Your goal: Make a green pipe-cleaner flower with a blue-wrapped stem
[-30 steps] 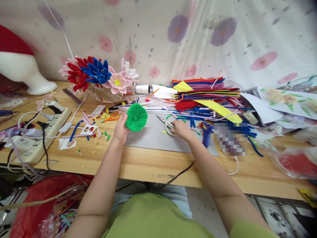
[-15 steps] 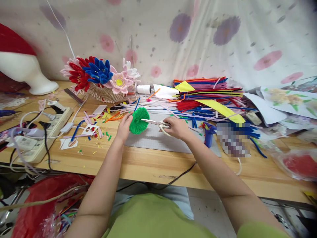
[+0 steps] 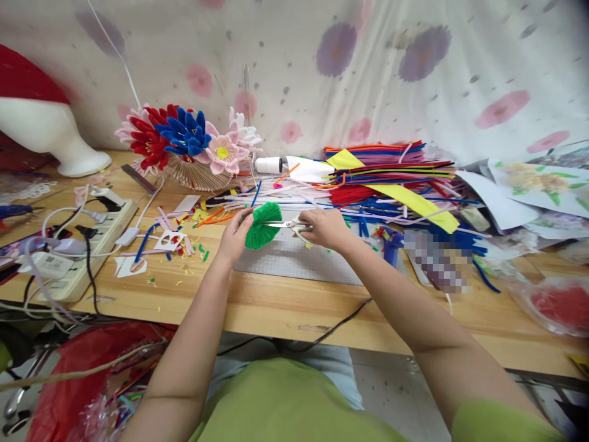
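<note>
A round green lotus-leaf-like piece of fuzzy pipe cleaners (image 3: 261,232) is pinched at its left edge by my left hand (image 3: 236,233). My right hand (image 3: 322,228) grips a pair of scissors (image 3: 288,224) with pale handles, fingers closed around them. The blades point left and lie across the middle of the green piece. Whether they cut into it or only rest over it, I cannot tell. Both hands are held above a grey cutting mat (image 3: 294,265) on the wooden table.
Bundles of coloured pipe cleaners (image 3: 391,169) lie at the back. A fan-shaped basket of fuzzy flowers (image 3: 197,172) stands back left. Scraps (image 3: 184,248) and a power strip (image 3: 99,245) are on the left; a blue glue gun (image 3: 390,245) is right of the mat.
The green piece has turned and looks narrower, more edge-on. My right hand and the scissors have come slightly left, with the blades further across the piece and closer together.
</note>
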Available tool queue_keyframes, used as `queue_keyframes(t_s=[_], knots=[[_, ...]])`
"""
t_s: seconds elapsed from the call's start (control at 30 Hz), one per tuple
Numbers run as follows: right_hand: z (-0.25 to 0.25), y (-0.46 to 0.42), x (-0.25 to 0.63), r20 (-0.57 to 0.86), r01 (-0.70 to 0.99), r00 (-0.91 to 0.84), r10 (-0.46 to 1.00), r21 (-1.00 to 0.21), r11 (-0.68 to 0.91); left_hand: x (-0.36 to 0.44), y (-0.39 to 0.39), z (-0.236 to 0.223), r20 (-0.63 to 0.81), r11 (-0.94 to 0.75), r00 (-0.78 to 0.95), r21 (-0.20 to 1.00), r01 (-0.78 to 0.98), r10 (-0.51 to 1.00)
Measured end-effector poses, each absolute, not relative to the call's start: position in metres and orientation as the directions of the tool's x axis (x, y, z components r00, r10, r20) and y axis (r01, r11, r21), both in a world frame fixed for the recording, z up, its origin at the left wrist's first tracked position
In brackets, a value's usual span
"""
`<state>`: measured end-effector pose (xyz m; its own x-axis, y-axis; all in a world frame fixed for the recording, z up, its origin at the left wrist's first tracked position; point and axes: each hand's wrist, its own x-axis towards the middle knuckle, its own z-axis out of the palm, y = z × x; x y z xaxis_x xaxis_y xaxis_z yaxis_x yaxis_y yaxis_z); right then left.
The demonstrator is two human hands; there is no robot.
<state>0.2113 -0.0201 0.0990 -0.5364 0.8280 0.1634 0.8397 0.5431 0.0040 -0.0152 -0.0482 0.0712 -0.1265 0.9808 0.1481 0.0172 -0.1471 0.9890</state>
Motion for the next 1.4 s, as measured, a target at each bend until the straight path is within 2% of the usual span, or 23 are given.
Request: queue_keyframes(t_s=[0.43, 0.87, 1.17, 1.4], knots=[[0.101, -0.019, 0.212, 0.169, 0.832, -0.549, 0.818, 0.019, 0.555, -0.011, -0.053, 0.082, 0.172, -0.16, -0.11, 0.981, 0.113, 0.979], [0.104, -0.018, 0.21, 0.171, 0.818, -0.572, 0.802, 0.048, 0.573, -0.01, -0.05, 0.078, 0.157, -0.149, -0.132, 0.986, 0.069, 0.979], [0.109, -0.014, 0.211, 0.155, 0.805, -0.594, 0.79, 0.107, 0.584, -0.011, -0.052, 0.08, 0.135, -0.125, -0.127, 0.988, 0.087, 0.983], [0.107, -0.006, 0.215, 0.18, 0.735, -0.678, 0.713, 0.163, 0.658, -0.011, -0.051, 0.079, 0.11, -0.101, -0.138, 0.992, 0.074, 0.984]])
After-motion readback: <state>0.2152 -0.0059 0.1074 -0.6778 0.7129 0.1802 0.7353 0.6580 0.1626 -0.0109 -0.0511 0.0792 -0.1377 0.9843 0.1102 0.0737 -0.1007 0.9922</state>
